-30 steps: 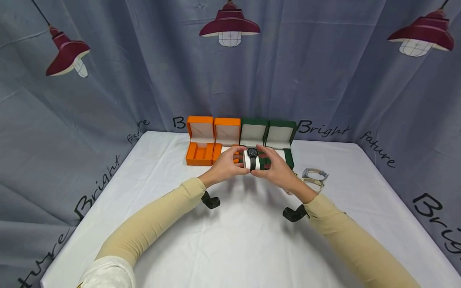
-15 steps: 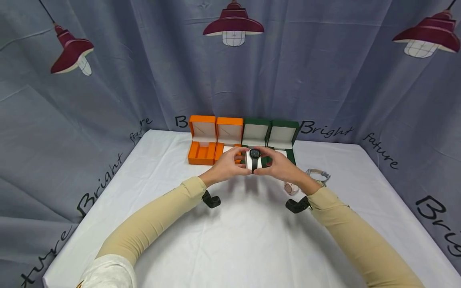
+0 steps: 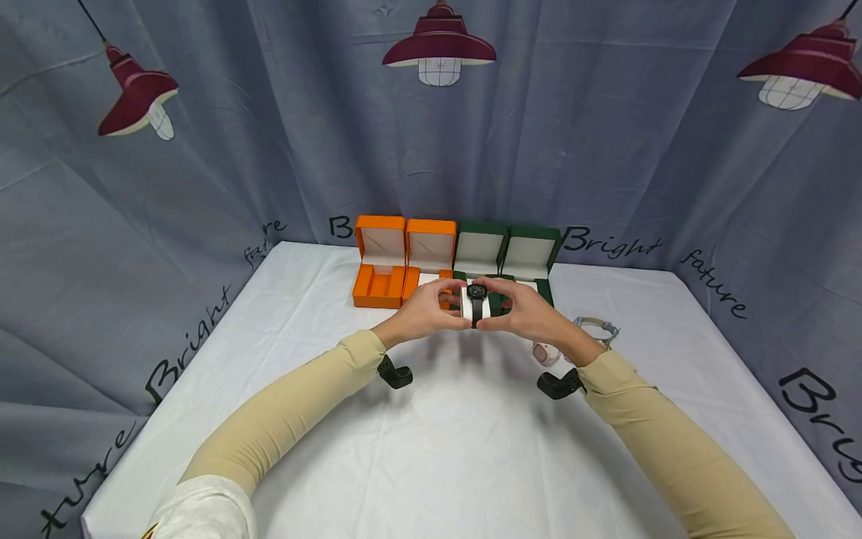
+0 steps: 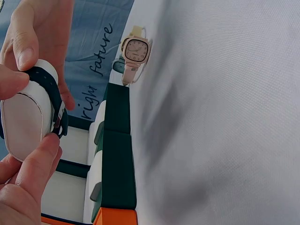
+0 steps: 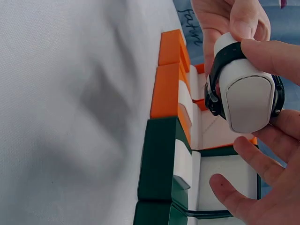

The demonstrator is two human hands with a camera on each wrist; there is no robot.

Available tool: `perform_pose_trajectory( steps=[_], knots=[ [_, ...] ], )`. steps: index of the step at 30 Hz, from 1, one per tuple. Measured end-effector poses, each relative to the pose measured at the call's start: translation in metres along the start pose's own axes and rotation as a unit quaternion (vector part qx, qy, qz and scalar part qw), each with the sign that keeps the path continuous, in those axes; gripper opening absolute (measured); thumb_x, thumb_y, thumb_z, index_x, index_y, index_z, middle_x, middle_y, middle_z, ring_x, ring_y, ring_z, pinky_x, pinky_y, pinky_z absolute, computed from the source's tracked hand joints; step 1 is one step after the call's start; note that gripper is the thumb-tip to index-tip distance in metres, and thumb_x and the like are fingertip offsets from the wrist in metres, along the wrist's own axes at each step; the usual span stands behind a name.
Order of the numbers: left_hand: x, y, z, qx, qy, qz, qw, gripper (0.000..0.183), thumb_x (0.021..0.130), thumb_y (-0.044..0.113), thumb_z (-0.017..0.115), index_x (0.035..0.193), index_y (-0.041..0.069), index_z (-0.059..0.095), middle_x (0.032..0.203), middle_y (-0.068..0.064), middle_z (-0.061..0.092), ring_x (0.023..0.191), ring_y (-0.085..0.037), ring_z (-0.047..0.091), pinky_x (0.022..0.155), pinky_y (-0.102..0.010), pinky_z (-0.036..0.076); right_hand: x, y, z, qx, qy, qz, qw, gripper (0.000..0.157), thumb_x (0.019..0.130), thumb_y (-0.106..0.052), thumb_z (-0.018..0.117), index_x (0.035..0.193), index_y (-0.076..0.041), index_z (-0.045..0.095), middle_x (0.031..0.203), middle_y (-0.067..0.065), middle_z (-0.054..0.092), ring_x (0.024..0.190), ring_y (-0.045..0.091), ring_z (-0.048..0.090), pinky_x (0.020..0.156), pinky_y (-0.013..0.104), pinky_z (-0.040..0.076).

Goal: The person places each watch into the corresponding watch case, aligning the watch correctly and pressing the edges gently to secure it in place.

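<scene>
A black watch (image 3: 477, 292) is wrapped around a white watch pillow (image 5: 248, 103), held up in front of the boxes. My left hand (image 3: 426, 311) grips the pillow's left end, thumb below and fingers above. At its right end, my right hand (image 3: 524, 311) holds it the same way. In the right wrist view, the dark strap (image 5: 227, 57) circles the pillow and the buckle side shows. Some fingers of the right hand are spread away from the pillow.
Two orange boxes (image 3: 376, 299) and two green boxes (image 4: 117, 173) stand lids up in a row at the back. White pillows sit in several of them. A pink watch (image 4: 137, 50) and a metal-banded watch (image 3: 606, 327) lie on the white-covered table to the right.
Both hands have brought the watch and pillow slightly down and nearer, and the watch face tips more upward. The right arm shifted right, uncovering the pink watch.
</scene>
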State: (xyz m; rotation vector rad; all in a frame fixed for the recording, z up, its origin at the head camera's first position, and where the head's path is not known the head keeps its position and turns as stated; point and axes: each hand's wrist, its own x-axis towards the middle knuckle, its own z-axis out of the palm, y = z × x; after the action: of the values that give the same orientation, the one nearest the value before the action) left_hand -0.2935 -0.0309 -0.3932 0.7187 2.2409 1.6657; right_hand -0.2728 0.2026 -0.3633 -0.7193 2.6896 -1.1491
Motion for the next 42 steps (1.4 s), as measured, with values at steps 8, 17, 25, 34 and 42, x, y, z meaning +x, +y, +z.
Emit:
perform_pose_trajectory(
  steps=[8, 17, 25, 34, 42],
  knots=[
    [0.000, 0.001, -0.001, -0.017, -0.007, 0.004, 0.9998, 0.071, 0.080, 0.013, 0.083, 0.143, 0.009, 0.050, 0.134, -0.016, 0.057, 0.116, -0.033, 0.065, 0.089, -0.032, 0.058, 0.000, 0.001, -0.002, 0.008, -0.005, -0.004, 1.000, 0.084, 0.082, -0.034, 0.084, 0.154, -0.020, 0.043, 0.152, 0.011, 0.048, 0.133, 0.033, 0.050, 0.101, 0.053, 0.049],
    [-0.002, -0.001, -0.003, -0.025, -0.011, 0.001, 0.9996, 0.069, 0.080, 0.012, 0.084, 0.141, 0.009, 0.052, 0.127, -0.013, 0.063, 0.115, -0.032, 0.065, 0.091, -0.031, 0.058, -0.002, 0.004, -0.001, 0.056, -0.019, -0.007, 0.998, 0.079, 0.087, -0.031, 0.081, 0.154, -0.014, 0.042, 0.154, 0.012, 0.045, 0.135, 0.033, 0.051, 0.098, 0.044, 0.055],
    [-0.001, 0.000, -0.002, -0.022, -0.006, -0.005, 0.9997, 0.069, 0.080, 0.014, 0.084, 0.141, 0.011, 0.053, 0.126, -0.013, 0.063, 0.109, -0.025, 0.069, 0.090, -0.032, 0.058, -0.003, 0.001, 0.000, 0.066, -0.013, -0.021, 0.997, 0.074, 0.087, -0.023, 0.081, 0.152, -0.016, 0.046, 0.156, 0.011, 0.043, 0.119, 0.030, 0.063, 0.091, 0.037, 0.058],
    [-0.004, -0.003, -0.007, -0.065, -0.020, -0.004, 0.9977, 0.072, 0.082, 0.010, 0.083, 0.145, 0.011, 0.048, 0.140, -0.017, 0.054, 0.123, -0.033, 0.062, 0.094, -0.033, 0.056, -0.001, 0.001, 0.005, 0.060, -0.017, -0.045, 0.997, 0.078, 0.086, -0.024, 0.081, 0.153, -0.015, 0.042, 0.156, 0.008, 0.043, 0.128, 0.033, 0.059, 0.099, 0.040, 0.054],
    [-0.006, 0.000, -0.015, -0.067, -0.027, 0.004, 0.9974, 0.072, 0.082, 0.006, 0.082, 0.144, 0.008, 0.047, 0.139, -0.015, 0.055, 0.122, -0.025, 0.063, 0.095, -0.033, 0.056, 0.008, -0.001, 0.009, 0.050, -0.006, -0.068, 0.996, 0.074, 0.085, -0.024, 0.083, 0.149, -0.018, 0.047, 0.152, 0.005, 0.047, 0.135, 0.029, 0.053, 0.111, 0.050, 0.043]
  ],
)
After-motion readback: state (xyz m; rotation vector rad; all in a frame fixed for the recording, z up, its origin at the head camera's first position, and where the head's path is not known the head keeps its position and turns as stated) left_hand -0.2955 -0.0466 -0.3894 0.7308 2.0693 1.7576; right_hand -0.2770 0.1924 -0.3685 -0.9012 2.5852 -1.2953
